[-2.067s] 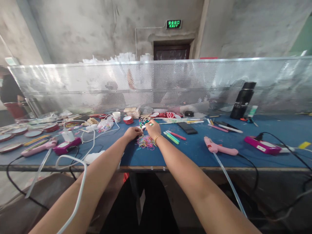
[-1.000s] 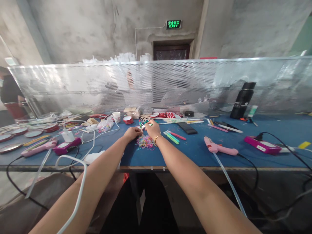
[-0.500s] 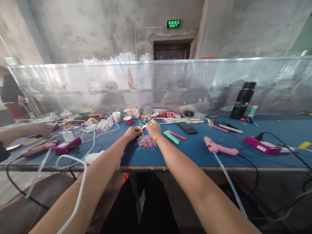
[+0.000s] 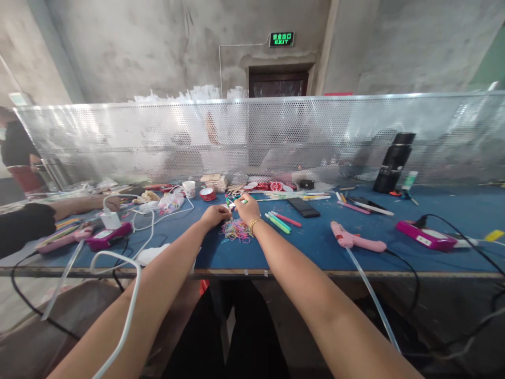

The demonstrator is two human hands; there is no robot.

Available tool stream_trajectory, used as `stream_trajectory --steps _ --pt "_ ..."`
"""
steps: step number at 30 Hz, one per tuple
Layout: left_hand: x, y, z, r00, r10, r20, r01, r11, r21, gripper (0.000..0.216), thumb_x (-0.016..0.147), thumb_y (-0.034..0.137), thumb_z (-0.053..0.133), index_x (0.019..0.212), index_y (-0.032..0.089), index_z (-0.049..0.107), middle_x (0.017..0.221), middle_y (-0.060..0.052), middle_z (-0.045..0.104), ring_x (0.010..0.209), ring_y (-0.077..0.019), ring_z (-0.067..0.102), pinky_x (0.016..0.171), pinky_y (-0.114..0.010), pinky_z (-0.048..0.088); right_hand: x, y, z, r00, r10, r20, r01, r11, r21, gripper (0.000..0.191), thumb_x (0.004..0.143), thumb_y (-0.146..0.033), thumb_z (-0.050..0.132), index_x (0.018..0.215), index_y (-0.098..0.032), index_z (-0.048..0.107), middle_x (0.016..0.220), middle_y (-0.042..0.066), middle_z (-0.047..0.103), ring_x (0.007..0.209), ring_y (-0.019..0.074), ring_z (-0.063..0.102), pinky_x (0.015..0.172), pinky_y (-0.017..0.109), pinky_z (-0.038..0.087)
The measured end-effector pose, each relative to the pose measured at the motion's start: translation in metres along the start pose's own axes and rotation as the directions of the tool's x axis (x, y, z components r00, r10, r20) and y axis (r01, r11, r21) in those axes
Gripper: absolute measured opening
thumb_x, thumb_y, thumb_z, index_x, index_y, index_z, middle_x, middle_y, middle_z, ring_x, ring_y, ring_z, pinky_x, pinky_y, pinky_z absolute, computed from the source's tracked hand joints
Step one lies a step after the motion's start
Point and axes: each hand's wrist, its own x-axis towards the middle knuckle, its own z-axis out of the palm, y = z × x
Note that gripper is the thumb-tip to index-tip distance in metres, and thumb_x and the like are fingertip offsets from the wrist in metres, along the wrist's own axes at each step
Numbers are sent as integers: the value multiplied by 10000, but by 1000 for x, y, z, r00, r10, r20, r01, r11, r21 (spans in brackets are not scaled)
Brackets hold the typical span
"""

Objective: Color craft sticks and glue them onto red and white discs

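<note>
seemingly midway: we pinch a part-coloured stick (image 4: 227, 200) in our left hand (image 4: 215, 216), marker (image 4: 245, 201) gripped in our right hand (image 4: 249, 210).

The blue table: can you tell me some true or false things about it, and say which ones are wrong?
1. The colourful tangle lies on the blue table. True.

2. The right hand is spread out flat. False: the right hand has its fingers curled around something small, too tiny to name.

3. The left hand is close to the right hand. True.

4. The three pens next to the right wrist are all black. False: two of the pens are green and one is pinkish red.

5. Another person's arm is over the table at the left. True.

6. The exit sign glows red. False: the exit sign glows green.
</note>
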Motion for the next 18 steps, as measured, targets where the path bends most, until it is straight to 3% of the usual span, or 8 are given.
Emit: stream_trajectory --steps 18 --pt "0 1 -1 1000 -5 4 5 1000 17 263 593 426 767 661 175 734 588 5 653 541 -112 505 545 -242 366 0 0 -2 999 31 -19 -32 999 -15 155 740 -365 521 673 -231 561 702 5 647 695 177 548 644 258 394"
